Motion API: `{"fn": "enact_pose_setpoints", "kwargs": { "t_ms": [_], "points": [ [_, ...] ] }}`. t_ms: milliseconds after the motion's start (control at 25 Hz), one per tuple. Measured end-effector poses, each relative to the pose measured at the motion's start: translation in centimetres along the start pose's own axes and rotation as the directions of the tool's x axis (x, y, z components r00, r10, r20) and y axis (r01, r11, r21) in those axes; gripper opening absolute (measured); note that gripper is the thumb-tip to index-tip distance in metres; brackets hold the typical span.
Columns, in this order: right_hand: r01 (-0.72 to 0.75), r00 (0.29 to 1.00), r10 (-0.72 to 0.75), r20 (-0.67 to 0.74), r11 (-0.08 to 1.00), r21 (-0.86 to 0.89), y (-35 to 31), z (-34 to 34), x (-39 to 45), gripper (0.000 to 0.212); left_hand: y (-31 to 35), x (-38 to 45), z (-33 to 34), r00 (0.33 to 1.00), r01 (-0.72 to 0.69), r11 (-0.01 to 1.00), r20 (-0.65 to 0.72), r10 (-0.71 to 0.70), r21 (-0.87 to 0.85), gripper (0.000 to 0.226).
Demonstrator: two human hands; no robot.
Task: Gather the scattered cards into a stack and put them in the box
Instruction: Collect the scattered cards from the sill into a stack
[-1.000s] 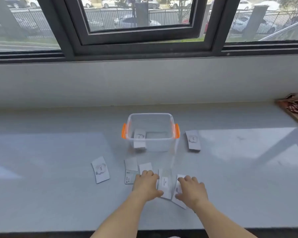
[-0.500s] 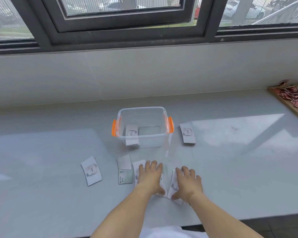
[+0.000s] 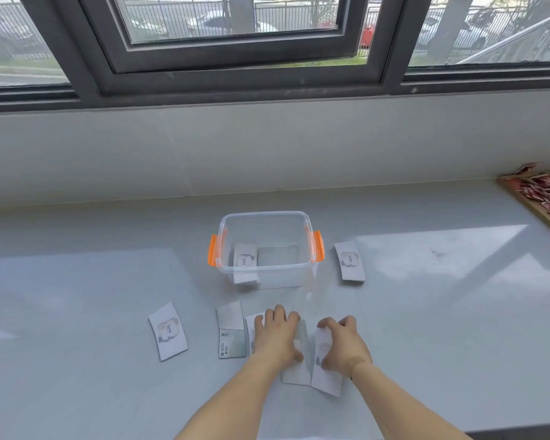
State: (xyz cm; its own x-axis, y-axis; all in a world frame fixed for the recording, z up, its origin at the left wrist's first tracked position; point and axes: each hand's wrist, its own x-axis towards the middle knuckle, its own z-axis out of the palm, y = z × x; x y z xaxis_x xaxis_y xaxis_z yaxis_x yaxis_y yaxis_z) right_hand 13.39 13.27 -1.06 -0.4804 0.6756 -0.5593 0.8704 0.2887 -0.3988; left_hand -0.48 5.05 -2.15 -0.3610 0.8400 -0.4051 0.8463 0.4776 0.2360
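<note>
A clear plastic box [image 3: 308, 265] with orange latches stands mid-counter; one white "love" card [image 3: 245, 259] lies inside it. More white cards lie scattered: one at the left [image 3: 168, 331], two overlapping ones [image 3: 231, 331] beside my left hand, and one [image 3: 349, 262] right of the box. My left hand [image 3: 277, 339] lies flat, fingers apart, pressing on cards [image 3: 296, 373] in front of the box. My right hand [image 3: 343, 344] curls fingers and thumb around the edges of another card [image 3: 327, 376], close beside the left hand's cards.
A wooden tray [image 3: 521, 201] with red packets sits at the far right edge. A low wall under the window closes off the back of the grey counter [image 3: 442, 312]. The counter's front edge runs just below my forearms.
My right hand's fingers have curled around its card, which now sits closer to the cards under my left hand. The left hand has stayed flat on its cards.
</note>
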Motion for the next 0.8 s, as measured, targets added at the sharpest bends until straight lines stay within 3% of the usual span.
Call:
{"fn": "enact_pose_setpoints", "kwargs": {
  "t_ms": [160,240,360,480,560,640,720,800],
  "points": [
    [0.096,0.995,-0.098,0.006,0.982,0.164,-0.5,-0.7,0.2,0.093,-0.7,0.3,-0.7,0.993,0.088,0.972,-0.057,-0.103,-0.218,0.035],
    [0.119,0.992,-0.125,0.016,0.969,0.218,-0.9,-0.8,0.1,0.089,-0.8,0.1,-1.0,0.986,0.104,0.912,-0.082,-0.148,-0.396,0.027],
    [0.121,0.991,-0.133,0.023,0.951,0.285,-1.3,-0.4,-0.4,0.075,-0.5,-0.3,-1.6,0.973,0.140,0.712,-0.039,-0.229,-0.688,0.022],
    [0.148,0.989,-0.146,-0.026,0.968,0.204,-1.3,0.0,-0.8,0.076,0.1,-0.8,-1.5,0.971,0.184,0.526,0.071,-0.229,-0.830,0.015],
    [0.137,0.991,-0.135,-0.021,0.977,0.163,-1.6,0.2,-1.0,0.054,0.5,-1.4,-1.4,0.964,0.217,0.431,0.123,-0.237,-0.876,0.004],
    [0.139,0.990,-0.136,-0.034,0.986,0.094,-2.0,0.3,-1.3,0.013,0.9,-1.9,-1.2,0.963,0.224,0.342,0.154,-0.220,-0.913,0.014],
    [0.200,0.978,-0.201,-0.051,0.979,-0.027,-2.0,0.8,-1.4,0.006,1.3,-2.2,-1.2,0.969,0.213,0.362,0.148,-0.197,-0.907,0.031],
    [0.272,0.955,-0.283,-0.094,0.955,-0.117,-1.7,1.4,-1.3,0.014,1.0,-2.4,-0.8,0.968,0.225,0.545,0.125,-0.215,-0.808,0.046]
  ]
}}
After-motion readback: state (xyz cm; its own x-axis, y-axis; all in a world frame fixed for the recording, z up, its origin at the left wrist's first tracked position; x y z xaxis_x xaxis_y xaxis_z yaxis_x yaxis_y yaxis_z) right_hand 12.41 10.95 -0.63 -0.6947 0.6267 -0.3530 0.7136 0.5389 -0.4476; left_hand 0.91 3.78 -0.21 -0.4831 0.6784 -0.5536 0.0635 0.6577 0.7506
